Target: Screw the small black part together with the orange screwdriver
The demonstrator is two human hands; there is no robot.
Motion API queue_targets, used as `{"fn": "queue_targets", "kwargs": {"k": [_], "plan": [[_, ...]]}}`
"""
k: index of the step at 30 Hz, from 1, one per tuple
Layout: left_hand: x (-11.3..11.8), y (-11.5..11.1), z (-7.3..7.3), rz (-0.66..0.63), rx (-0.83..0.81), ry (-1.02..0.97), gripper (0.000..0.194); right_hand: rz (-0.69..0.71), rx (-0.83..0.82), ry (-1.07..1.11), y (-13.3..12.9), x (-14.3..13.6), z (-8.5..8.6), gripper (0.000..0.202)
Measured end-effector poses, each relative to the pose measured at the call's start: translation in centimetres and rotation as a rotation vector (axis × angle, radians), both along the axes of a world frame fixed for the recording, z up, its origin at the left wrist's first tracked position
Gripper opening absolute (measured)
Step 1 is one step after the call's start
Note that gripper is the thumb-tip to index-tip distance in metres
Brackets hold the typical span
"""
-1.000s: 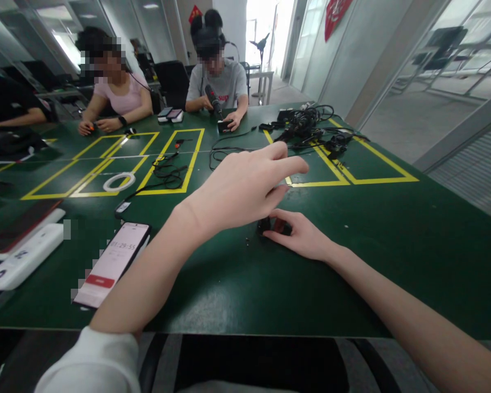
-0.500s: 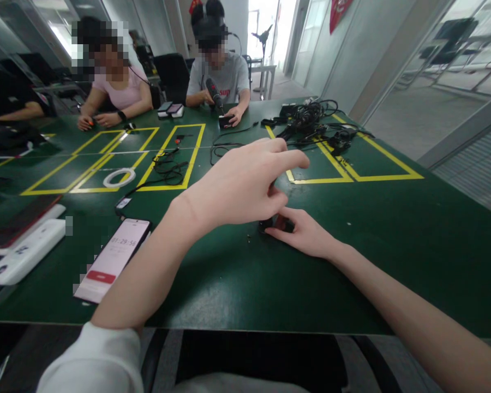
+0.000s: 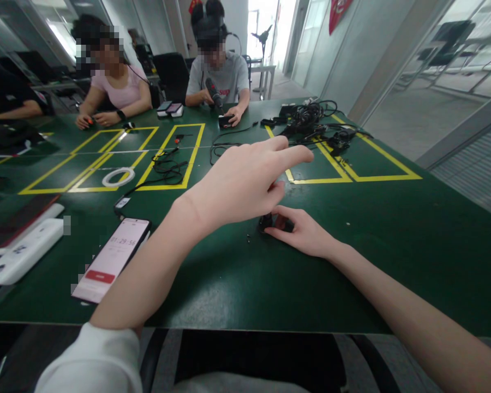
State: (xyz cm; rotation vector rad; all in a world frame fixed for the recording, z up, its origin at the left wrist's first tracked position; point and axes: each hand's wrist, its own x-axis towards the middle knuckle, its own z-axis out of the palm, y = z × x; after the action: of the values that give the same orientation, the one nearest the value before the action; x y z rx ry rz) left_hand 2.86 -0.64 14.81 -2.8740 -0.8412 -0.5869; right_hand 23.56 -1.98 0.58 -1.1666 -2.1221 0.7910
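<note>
The right hand is resting on the green worktop toward the middle of its near half, with thumb and fingers closing around a small black object that is sitting on the surface; this grip is grasping the object at its sides. The left hand is hovering directly above that object, its fingers loosely extended and its thumb curling down just over it; the grip is released and holding nothing. A tiny dark speck is lying on the worktop just beside the object, toward the near edge. Near the near-left corner, a phone with a lit timer screen is lying face up, and a white flat device is lying at the left edge beside it. A white cable ring is lying inside the yellow tape rectangles further back. A tangle of black cables is occupying the far right area. Other people are sitting along the far edge, their hands on the worktop.
</note>
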Motion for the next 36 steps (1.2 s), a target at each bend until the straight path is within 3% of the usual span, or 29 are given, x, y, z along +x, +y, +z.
{"fn": "queue_targets", "kwargs": {"k": [13,36], "plan": [[0.14,0.09,-0.03,-0.048,-0.008,-0.016,0.045,0.000,0.005,0.002,-0.04,-0.02,-0.10,0.018],[0.01,-0.12,0.01,0.043,-0.021,-0.011,0.047,0.000,-0.003,-0.016,-0.17,-0.05,0.17,0.017]]}}
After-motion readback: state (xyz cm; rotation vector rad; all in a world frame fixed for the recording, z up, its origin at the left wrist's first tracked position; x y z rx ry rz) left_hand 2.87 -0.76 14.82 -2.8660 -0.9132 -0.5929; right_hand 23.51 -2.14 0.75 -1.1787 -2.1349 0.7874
